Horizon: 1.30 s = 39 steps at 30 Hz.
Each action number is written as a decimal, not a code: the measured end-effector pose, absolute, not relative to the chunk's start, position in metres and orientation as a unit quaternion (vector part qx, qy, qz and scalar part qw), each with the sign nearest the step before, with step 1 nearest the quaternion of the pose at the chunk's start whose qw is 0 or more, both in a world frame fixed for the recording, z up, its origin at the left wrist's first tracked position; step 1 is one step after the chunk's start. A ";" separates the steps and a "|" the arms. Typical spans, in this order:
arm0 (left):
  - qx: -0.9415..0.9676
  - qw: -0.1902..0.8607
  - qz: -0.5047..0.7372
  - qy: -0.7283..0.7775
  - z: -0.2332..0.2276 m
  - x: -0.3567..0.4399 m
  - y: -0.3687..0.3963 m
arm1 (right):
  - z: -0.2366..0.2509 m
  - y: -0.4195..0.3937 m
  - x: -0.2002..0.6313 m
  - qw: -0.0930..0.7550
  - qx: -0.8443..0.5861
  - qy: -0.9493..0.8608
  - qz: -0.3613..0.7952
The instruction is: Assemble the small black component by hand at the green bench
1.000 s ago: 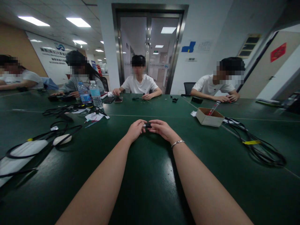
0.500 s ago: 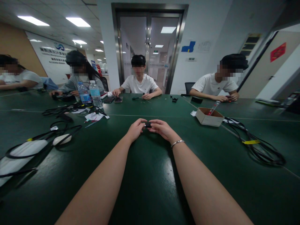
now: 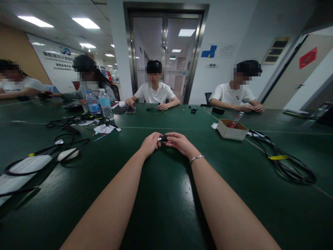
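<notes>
Both my hands meet above the green table (image 3: 166, 180), arms stretched forward. Between their fingertips is a small black object with a silvery end (image 3: 163, 138), too small and too covered to name. My left hand (image 3: 151, 144) pinches its silvery end, fingers closed. My right hand (image 3: 179, 143), with a silver bangle (image 3: 197, 159) at the wrist, grips the black end between thumb and fingers. Most of the object is hidden by my fingers.
Left lie black cables (image 3: 75, 142), a white mouse (image 3: 68, 154), paper scraps (image 3: 104, 128) and two water bottles (image 3: 105, 104). Right are a cardboard box (image 3: 232, 131) holding a tube and a coiled cable (image 3: 288, 161). Several people sit around the table.
More of the silvery end shows at my left fingertips; my hands have barely moved. On the right, a co-worker's head has shifted left. A far-left co-worker's arm has reached out.
</notes>
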<state>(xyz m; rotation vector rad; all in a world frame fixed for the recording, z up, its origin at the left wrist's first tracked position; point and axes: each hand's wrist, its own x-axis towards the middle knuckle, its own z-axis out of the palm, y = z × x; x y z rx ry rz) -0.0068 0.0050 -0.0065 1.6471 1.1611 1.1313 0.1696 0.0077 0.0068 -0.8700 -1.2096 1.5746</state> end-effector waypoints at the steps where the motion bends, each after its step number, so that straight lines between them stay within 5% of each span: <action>1: 0.646 0.410 0.451 0.459 -0.006 -0.007 0.005 | 0.007 0.008 0.170 0.469 -0.354 -0.491 0.643; 39: 0.656 0.393 0.446 0.466 -0.004 -0.006 0.003 | 0.008 0.007 0.170 0.472 -0.362 -0.485 0.641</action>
